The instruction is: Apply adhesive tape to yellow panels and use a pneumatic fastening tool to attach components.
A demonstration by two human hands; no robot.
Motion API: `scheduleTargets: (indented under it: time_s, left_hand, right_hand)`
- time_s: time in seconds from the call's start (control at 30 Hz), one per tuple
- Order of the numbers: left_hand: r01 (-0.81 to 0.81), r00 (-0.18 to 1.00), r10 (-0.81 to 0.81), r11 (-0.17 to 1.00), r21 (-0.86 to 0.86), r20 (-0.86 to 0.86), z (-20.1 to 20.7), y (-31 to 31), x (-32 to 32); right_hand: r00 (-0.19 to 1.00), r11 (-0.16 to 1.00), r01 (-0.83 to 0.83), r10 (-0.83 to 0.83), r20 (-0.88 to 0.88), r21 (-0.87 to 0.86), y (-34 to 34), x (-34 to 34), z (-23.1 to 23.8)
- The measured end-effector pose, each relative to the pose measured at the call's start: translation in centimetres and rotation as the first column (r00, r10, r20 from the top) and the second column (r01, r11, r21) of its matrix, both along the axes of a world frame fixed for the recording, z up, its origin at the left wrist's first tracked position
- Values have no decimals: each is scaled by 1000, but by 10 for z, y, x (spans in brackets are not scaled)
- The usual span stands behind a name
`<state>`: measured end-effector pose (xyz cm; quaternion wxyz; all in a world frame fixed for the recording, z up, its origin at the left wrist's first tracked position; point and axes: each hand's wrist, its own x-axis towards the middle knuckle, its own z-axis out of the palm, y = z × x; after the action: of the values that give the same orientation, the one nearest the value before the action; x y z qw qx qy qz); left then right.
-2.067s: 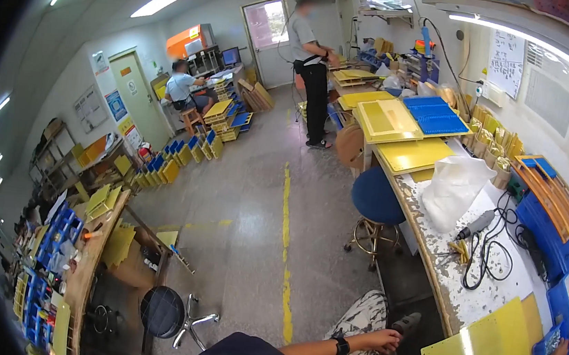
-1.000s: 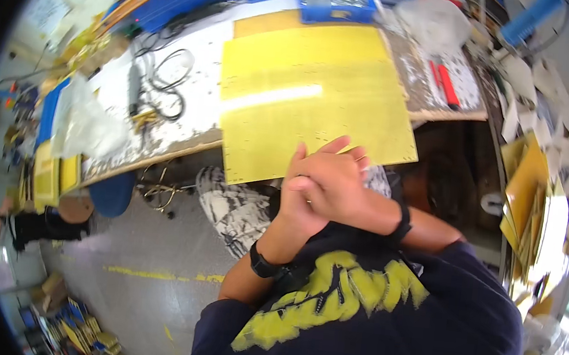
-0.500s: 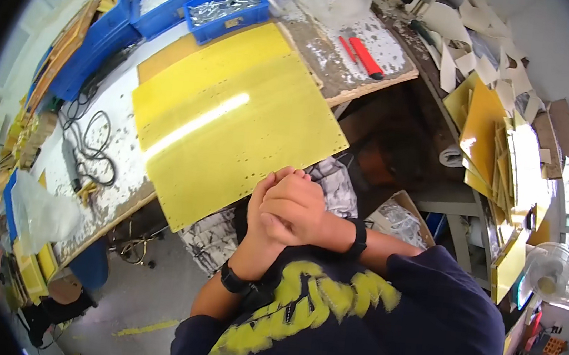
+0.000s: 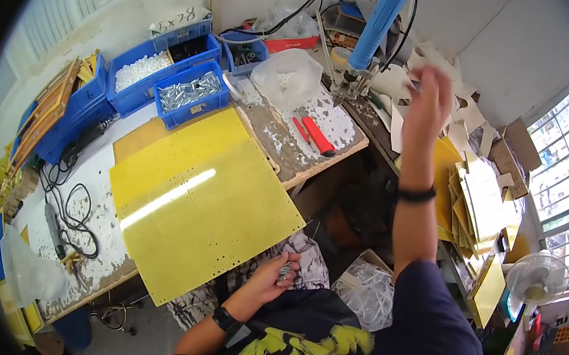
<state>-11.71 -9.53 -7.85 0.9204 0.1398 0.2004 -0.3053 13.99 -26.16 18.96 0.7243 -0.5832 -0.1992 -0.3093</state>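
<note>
My left hand (image 4: 271, 278) is held low at the near edge of the yellow sheet (image 4: 219, 205), palm up with its fingers curled. In it lie several small metal screws (image 4: 284, 270). My right hand (image 4: 428, 113) is raised at the upper right, its arm stretched forward, beside a hanging blue cylindrical tool (image 4: 379, 28). Its fingers are bent and partly blurred, and a small glint shows at the fingertips, too small to name. The yellow sheet has small holes along its edges and lies flat on the bench, overhanging its near side.
A blue bin of metal fasteners (image 4: 192, 95) stands behind the sheet, beside a bin of white pieces (image 4: 141, 72). A red-handled tool (image 4: 318, 137) lies on the worn board. Corded tool (image 4: 53, 229) at left; yellow panels (image 4: 465, 203) and a fan (image 4: 537, 278) at right.
My hands were clasped together over the sheet's near edge and are now apart. The right has gone up and forward to the right; the left has turned palm up, showing screws. The view has tilted upward.
</note>
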Motion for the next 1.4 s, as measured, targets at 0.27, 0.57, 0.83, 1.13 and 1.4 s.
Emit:
scheduleTargets:
  time_s: [0.27, 0.57, 0.83, 1.13, 1.4]
  left_hand:
    - [24, 999, -26, 998, 65, 37, -41, 24, -17]
    - [-37, 999, 29, 960, 279, 34, -29, 20, -19]
    - [-150, 980, 139, 986, 74, 144, -75, 22, -31]
    - [-88, 979, 58, 985, 151, 196, -76, 21, -40]
    - [-78, 991, 65, 991, 110, 119, -88, 17, -21]
  right_hand:
    - [599, 612, -791, 777, -195, 10, 1, 108, 50]
    - [898, 866, -439, 412, -153, -241, 27, 38, 42]
    - [599, 606, -796, 784, -165, -9, 28, -40, -1]
    - [834, 834, -552, 552, -17, -3, 46, -77, -13]
    - [896, 891, -441, 430, -107, -111, 31, -83, -23]
